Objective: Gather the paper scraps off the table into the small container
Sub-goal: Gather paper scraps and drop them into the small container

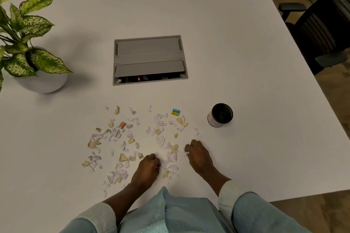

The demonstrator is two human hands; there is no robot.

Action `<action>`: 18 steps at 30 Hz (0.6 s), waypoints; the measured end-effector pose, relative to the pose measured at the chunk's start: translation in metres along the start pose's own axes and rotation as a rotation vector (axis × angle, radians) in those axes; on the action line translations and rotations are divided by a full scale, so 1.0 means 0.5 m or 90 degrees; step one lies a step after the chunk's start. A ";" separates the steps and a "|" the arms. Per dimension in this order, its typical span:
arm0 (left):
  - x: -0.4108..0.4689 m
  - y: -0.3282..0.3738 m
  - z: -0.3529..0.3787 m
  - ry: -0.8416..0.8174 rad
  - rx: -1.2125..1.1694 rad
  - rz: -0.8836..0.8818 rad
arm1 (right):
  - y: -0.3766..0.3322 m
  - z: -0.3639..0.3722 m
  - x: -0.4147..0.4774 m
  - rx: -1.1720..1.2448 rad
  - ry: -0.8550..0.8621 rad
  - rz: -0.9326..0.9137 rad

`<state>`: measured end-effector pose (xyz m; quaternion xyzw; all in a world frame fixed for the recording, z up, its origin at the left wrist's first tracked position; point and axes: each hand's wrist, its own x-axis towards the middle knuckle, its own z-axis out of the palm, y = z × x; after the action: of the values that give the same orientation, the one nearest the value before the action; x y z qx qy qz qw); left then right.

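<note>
Paper scraps (123, 157) lie scattered; our left hand (148, 166) and right hand (198, 154) curl among them, hold unclear. Next, ferry pinches to the container (220, 115).

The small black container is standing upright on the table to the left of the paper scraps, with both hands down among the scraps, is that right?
No: the head view shows the small black container standing upright on the table to the right of the paper scraps, not the left. The left hand and right hand are down among the scraps.
</note>
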<state>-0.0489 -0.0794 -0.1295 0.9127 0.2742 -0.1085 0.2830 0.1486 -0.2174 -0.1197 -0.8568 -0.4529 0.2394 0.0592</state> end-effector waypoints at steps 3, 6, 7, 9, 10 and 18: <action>0.017 0.022 -0.013 0.049 -0.057 -0.038 | 0.005 0.005 -0.004 0.075 0.046 0.029; 0.051 0.065 -0.036 0.112 -0.138 -0.060 | 0.003 -0.015 -0.002 0.188 0.106 0.103; 0.065 0.084 -0.047 0.130 -0.163 -0.060 | 0.004 -0.029 0.000 0.233 0.137 0.134; 0.097 0.125 -0.070 0.153 -0.204 -0.040 | 0.015 -0.063 0.001 0.300 0.216 0.187; 0.115 0.148 -0.082 0.160 -0.223 -0.022 | 0.024 -0.082 0.002 0.319 0.252 0.209; 0.279 0.331 -0.150 0.164 -0.232 0.100 | 0.114 -0.230 0.043 0.372 0.388 0.315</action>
<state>0.1624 -0.0892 -0.0420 0.8714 0.2515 0.0827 0.4130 0.2549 -0.2203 -0.0445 -0.9174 -0.1119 0.1016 0.3682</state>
